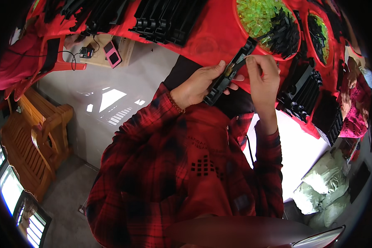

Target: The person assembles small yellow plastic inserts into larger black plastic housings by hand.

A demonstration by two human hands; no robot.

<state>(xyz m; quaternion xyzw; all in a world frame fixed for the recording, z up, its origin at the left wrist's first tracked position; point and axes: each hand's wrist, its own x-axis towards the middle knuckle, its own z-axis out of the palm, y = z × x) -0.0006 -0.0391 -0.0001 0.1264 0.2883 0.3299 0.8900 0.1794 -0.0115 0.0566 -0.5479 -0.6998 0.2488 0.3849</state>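
Black plastic, long and narrow with a ribbed body: that is the strip-shaped part [229,76] the person holds up in front of the chest, slanting from lower left to upper right over the edge of the red table [211,39]. The left hand [200,84] is wrapped around the part's lower half, fingers curled over it and thumb along its side, so the hand is closed on it. The right hand [262,72] meets the same part near its upper end, thumb and forefinger pinched narrow on a small spot there; what sits between the fingertips is too small to tell.

Just beyond the hands stands a round red bowl [239,20] heaped with translucent green plastic pieces [258,14] and small black pieces [283,31]. A second bowl [318,37] with the same mix lies further right. Stacks of black ribbed parts [167,18] line the far side of the table, and more of them [304,93] are piled near the right hand. A pink phone [112,53] lies on a low stand to the left, beside a wooden bench [33,136].
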